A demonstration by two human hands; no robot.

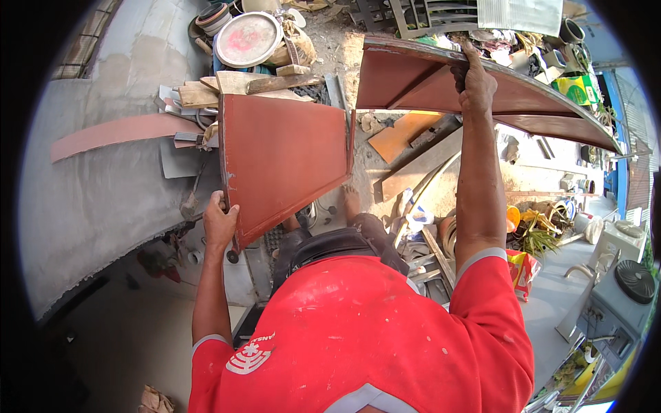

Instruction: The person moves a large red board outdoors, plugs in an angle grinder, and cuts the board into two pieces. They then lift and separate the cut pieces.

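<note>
A red-brown panel (286, 165), apparently painted metal, stands in front of me on the left, with chipped paint along its rim. My left hand (220, 224) is closed round its left edge, just above a small dark wheel-like knob (233, 257) at the near corner. Farther off to the right is a second red-brown panel (413, 79) with a rib across its face. My right hand (475, 86), arm stretched forward, grips its upper edge. The two panels come close together at a narrow upright strip (351, 138); whether they are joined there I cannot tell.
A grey plastered wall (117, 220) runs along the left. Wood offcuts (241, 84) and a round stained lid (248, 39) lie at the far left. Orange board (403, 134), planks and scrap cover the ground beyond my legs. On the right stands an outdoor fan unit (620, 296).
</note>
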